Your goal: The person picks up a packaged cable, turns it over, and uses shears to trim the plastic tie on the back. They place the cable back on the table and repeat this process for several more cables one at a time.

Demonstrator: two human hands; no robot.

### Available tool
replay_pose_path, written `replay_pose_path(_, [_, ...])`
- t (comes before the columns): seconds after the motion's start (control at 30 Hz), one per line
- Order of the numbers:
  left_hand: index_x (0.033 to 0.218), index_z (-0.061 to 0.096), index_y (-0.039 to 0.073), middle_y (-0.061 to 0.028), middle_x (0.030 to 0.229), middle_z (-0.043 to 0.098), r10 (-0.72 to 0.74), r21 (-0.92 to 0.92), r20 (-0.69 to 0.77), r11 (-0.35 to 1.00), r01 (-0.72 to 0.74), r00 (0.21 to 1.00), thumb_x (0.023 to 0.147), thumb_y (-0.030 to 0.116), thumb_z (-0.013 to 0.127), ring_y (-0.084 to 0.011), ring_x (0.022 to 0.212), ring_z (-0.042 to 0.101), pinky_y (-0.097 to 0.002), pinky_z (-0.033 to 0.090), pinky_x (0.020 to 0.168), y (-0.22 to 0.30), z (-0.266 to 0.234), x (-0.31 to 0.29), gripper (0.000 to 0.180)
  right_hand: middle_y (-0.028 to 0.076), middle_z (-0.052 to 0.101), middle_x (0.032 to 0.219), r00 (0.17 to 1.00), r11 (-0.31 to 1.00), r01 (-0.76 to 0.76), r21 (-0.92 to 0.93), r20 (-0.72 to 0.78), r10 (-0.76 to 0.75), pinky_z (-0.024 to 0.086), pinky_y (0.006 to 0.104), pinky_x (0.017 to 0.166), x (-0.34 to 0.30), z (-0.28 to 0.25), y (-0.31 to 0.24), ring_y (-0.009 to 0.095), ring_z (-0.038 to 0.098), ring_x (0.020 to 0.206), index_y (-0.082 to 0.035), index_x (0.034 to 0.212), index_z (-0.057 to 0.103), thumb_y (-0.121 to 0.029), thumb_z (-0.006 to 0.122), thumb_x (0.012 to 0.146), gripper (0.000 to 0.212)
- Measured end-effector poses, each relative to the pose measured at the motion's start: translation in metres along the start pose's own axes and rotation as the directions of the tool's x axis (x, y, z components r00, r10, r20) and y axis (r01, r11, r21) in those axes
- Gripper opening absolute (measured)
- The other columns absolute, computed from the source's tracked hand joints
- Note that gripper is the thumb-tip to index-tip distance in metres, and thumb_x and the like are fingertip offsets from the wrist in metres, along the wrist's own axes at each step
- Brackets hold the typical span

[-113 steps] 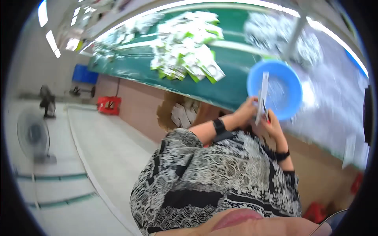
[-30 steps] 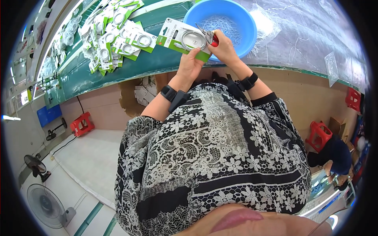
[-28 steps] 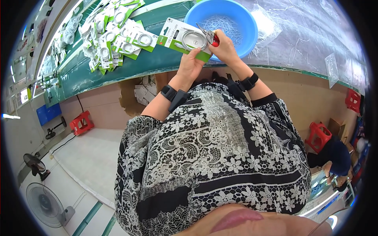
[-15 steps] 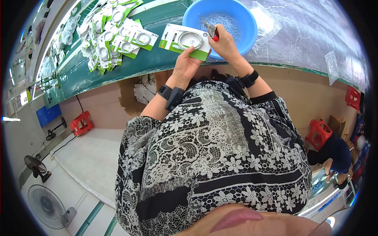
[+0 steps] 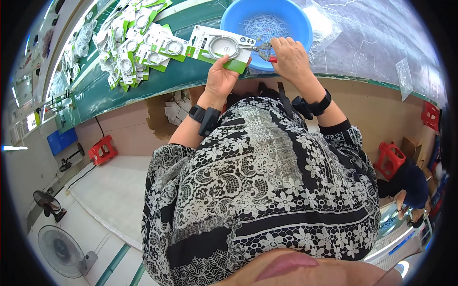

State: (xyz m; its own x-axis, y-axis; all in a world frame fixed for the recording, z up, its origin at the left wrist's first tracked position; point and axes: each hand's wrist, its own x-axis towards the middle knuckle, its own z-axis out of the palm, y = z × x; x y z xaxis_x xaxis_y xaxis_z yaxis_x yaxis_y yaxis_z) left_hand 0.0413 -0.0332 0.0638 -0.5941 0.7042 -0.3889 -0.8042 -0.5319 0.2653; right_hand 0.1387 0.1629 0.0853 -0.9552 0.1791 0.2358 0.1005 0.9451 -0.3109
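My left hand [image 5: 221, 79] pinches the lower edge of a white and green retail card [image 5: 200, 44] with a coiled white cable [image 5: 224, 47] on its front. The fingers behind the card are hidden. In my right hand [image 5: 292, 59] is a pair of cutting pliers [image 5: 262, 50] with red handles, its fingers wrapped round them. The jaws point left and meet the card's right side, beside the coil. Whether they touch a tie there is too small to tell. Behind the pliers stands a blue basin [image 5: 305, 35] with many thin white plastic strips [image 5: 266, 26] inside.
A heap of similar carded cables [image 5: 136, 47] covers the green table mat [image 5: 90, 102] to the left. Clear plastic bags [image 5: 322, 26] lie right of the basin. Below the table is a torn carton [image 5: 157, 117]. A red stool [image 5: 390, 159] and another person [image 5: 411, 188] are at the far right.
My right hand has turned and lowered the pliers, so the jaws now point left at the card's edge instead of upward over the basin. The card has shifted slightly left.
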Motion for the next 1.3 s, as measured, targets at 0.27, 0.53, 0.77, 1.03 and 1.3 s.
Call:
replay_pose_path(0.27, [0.136, 0.029, 0.002, -0.0175, 0.137, 0.041, -0.006, 0.013, 0.008, 1.0, 0.006, 1.0, 0.091, 0.002, 0.045, -0.0359, 0.128, 0.041, -0.0608, 0.034, 0.106, -0.003, -0.004, 0.002, 0.048, 0.005, 0.057, 0.082, 0.999, 0.998, 0.035, -0.047, 0.031, -0.033, 0.039, 0.0342, 0.07, -0.001, -0.002, 0.006, 0.023, 0.056, 0.086, -0.007, 0.092, 0.053, -0.009, 0.064, 0.069, 0.025])
replay_pose_path(0.53, [0.136, 0.031, 0.002, -0.0167, 0.135, 0.043, 0.036, 0.167, -0.049, 0.986, -0.027, 0.998, 0.091, 0.001, 0.045, -0.0344, 0.126, 0.043, -0.0589, 0.037, 0.104, -0.003, 0.0, -0.004, 0.047, 0.007, 0.058, 0.079, 0.995, 0.987, 0.044, -0.157, 0.097, -0.028, 0.043, 0.0375, 0.065, -0.002, 0.009, 0.003, 0.025, 0.058, 0.078, -0.007, 0.09, 0.053, -0.014, 0.063, 0.073, 0.021])
replay_pose_path(0.77, [0.134, 0.034, 0.001, -0.0154, 0.133, 0.045, 0.035, 0.084, 0.0, 0.996, -0.035, 0.999, 0.092, 0.002, 0.047, -0.031, 0.123, 0.047, -0.0525, 0.039, 0.104, -0.01, 0.004, -0.006, 0.045, 0.015, 0.061, 0.084, 0.965, 0.816, -0.261, 0.515, 0.134, 0.224, 0.047, 0.0425, 0.07, 0.017, 0.021, -0.015, 0.034, 0.06, 0.081, -0.004, 0.095, 0.051, -0.01, 0.065, 0.072, 0.027])
replay_pose_path(1.03, [0.132, 0.039, 0.0, -0.014, 0.132, 0.048, 0.039, 0.16, -0.015, 0.986, -0.036, 0.999, 0.092, 0.004, 0.048, -0.027, 0.12, 0.049, -0.0452, 0.039, 0.103, -0.013, -0.02, -0.001, 0.041, 0.018, 0.061, 0.081, 0.979, 0.806, -0.076, 0.587, -0.108, 0.171, 0.047, 0.0466, 0.067, 0.029, 0.057, -0.041, 0.038, 0.06, 0.077, -0.004, 0.095, 0.051, -0.01, 0.067, 0.071, 0.03])
replay_pose_path(1.3, [0.129, 0.041, -0.003, -0.0162, 0.128, 0.05, 0.217, 0.227, -0.167, 0.958, -0.177, 0.962, 0.09, 0.003, 0.051, -0.0329, 0.115, 0.053, -0.0568, 0.044, 0.097, 0.013, -0.063, -0.016, 0.04, 0.019, 0.062, 0.083, 0.989, 0.895, -0.145, 0.422, 0.028, 0.146, 0.047, 0.0473, 0.065, 0.042, 0.078, -0.047, 0.039, 0.06, 0.079, -0.003, 0.095, 0.052, -0.008, 0.064, 0.072, 0.026])
